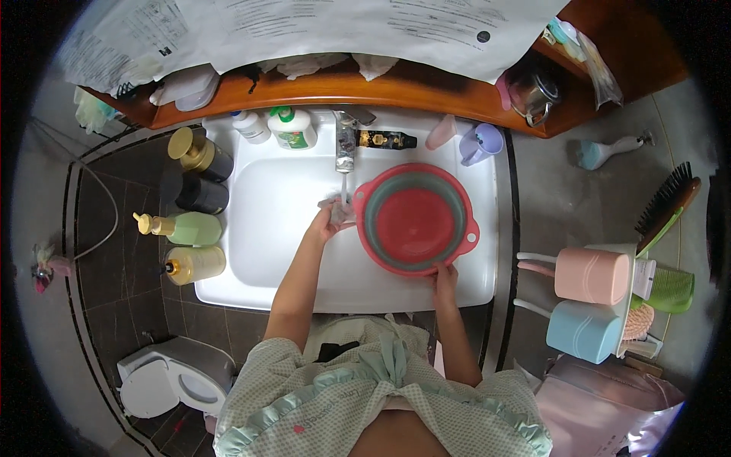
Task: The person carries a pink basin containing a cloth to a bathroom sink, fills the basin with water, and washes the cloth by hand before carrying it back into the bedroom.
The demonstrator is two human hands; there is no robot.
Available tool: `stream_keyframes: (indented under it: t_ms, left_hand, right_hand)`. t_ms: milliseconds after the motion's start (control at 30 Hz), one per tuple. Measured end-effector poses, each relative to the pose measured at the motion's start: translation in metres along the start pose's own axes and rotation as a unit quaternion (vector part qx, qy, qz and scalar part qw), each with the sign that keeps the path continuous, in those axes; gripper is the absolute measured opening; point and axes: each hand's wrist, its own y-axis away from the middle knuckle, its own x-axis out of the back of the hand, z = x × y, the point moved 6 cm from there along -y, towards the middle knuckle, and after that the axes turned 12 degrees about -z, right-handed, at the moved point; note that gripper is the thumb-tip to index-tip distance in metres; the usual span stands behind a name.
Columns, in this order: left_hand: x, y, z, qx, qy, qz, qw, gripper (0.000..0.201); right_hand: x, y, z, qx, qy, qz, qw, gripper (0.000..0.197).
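Under the thin stream of water from the tap [345, 148], my left hand [327, 222] is closed on a small greyish, crumpled thing [342, 212] that looks like a wet cloth; its exact kind is hard to make out. My right hand [445, 280] grips the near rim of a round red basin [415, 219] with a grey inner wall. The basin rests tilted over the right part of the white sink [266, 213], its left handle close to my left hand. Nothing lies inside the basin.
Behind the tap stand a white-and-green pump bottle [292, 129], a black tube [386, 139] and a purple cup [480, 145]. Several pump bottles [196, 228] line the left edge. A wooden shelf [304, 95] overhangs the back. Pink and blue cups [592, 276] hang at right.
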Motion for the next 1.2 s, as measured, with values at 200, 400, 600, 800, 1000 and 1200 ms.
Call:
stream_keyframes:
  t_ms: [200, 400, 600, 800, 1000, 1200]
  left_hand:
    - [0.017, 0.023, 0.020, 0.002, -0.118, 0.018, 0.993, 0.022]
    - [0.038, 0.055, 0.034, -0.104, -0.064, 0.206, 0.971, 0.038]
    - [0.056, 0.090, 0.048, -0.105, -0.094, 0.262, 0.955, 0.040]
    - [0.034, 0.124, 0.074, -0.168, -0.243, 0.281, 0.913, 0.040]
    - [0.022, 0.115, 0.065, -0.227, -0.225, 0.184, 0.929, 0.036]
    - [-0.005, 0.096, 0.036, -0.164, -0.183, 0.091, 0.965, 0.021]
  right_hand:
    - [-0.014, 0.000, -0.003, 0.013, 0.046, -0.040, 0.998, 0.012]
    - [-0.047, -0.005, 0.007, -0.068, 0.036, -0.021, 0.997, 0.015]
    - [-0.079, -0.020, 0.037, -0.123, 0.087, -0.090, 0.984, 0.015]
    - [-0.089, -0.031, 0.080, -0.175, 0.036, -0.106, 0.978, 0.012]
    - [-0.094, -0.047, 0.104, -0.209, 0.041, -0.151, 0.965, 0.012]
    - [-0.087, -0.055, 0.115, -0.248, 0.046, -0.190, 0.949, 0.029]
